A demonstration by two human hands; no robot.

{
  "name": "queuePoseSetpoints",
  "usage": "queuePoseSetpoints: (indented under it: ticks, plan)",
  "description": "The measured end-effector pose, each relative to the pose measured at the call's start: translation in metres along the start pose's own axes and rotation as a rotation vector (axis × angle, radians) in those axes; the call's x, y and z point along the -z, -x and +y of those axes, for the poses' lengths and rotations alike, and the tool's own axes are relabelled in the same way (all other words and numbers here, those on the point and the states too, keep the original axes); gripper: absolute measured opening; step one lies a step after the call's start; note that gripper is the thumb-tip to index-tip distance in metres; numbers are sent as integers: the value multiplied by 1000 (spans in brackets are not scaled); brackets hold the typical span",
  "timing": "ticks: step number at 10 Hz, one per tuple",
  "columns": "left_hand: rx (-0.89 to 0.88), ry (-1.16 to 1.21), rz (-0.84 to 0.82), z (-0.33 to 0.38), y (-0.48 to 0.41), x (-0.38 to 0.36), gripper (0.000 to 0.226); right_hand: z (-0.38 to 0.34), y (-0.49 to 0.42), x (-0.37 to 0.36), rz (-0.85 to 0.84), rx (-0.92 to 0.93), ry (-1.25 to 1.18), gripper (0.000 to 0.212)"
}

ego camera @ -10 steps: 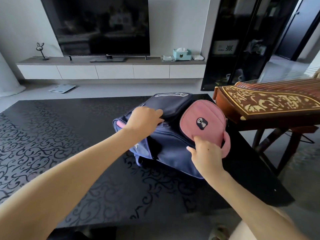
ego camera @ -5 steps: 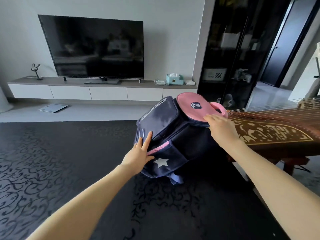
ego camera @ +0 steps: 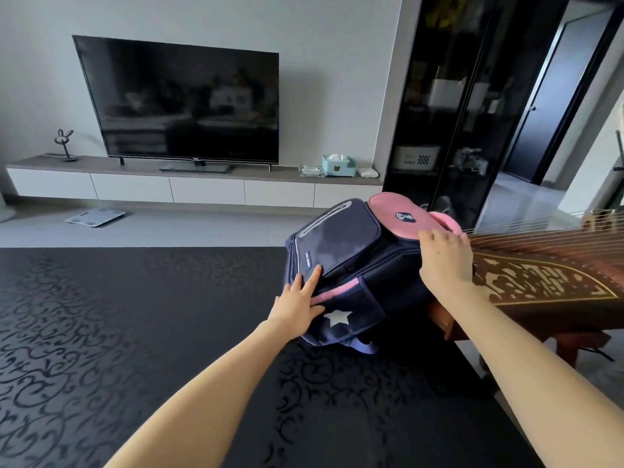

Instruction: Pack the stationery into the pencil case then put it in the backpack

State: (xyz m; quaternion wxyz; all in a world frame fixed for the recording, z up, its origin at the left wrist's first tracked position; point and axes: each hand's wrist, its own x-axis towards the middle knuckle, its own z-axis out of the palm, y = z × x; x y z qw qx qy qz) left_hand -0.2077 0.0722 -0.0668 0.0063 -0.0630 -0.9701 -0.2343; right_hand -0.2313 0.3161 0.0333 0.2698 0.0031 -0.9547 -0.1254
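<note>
A navy backpack (ego camera: 341, 244) with a pink top flap (ego camera: 395, 214) and a white star on its side pocket stands upright on the black patterned table (ego camera: 135, 332), near its right edge. My left hand (ego camera: 297, 305) lies flat against the backpack's side by the pink mesh pocket, fingers apart. My right hand (ego camera: 445, 258) is on top of the backpack, fingers curled over the edge beside the pink handle. No pencil case or stationery is visible, and the backpack looks closed.
A wooden zither (ego camera: 540, 282) on a stand sits right behind the backpack, at the table's right side. Beyond the table are a TV (ego camera: 185, 103) on a low console, a scale (ego camera: 95, 217) on the floor and a dark glass cabinet (ego camera: 456, 113).
A second ago the backpack lay flat; it now stands upright. My left hand moved from its top down to its side. My right hand stayed by the pink flap.
</note>
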Motion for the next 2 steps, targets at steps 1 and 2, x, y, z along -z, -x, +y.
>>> queuePoseSetpoints:
  ticks: [1, 2]
  plan:
    - [-20, 115, 75, -5, 22, 26, 67, -15, 20, 29, 86, 12, -297, 15]
    - [57, 344, 345, -16, 58, 60, 53, -24, 57, 68, 276, 1, -749, 6]
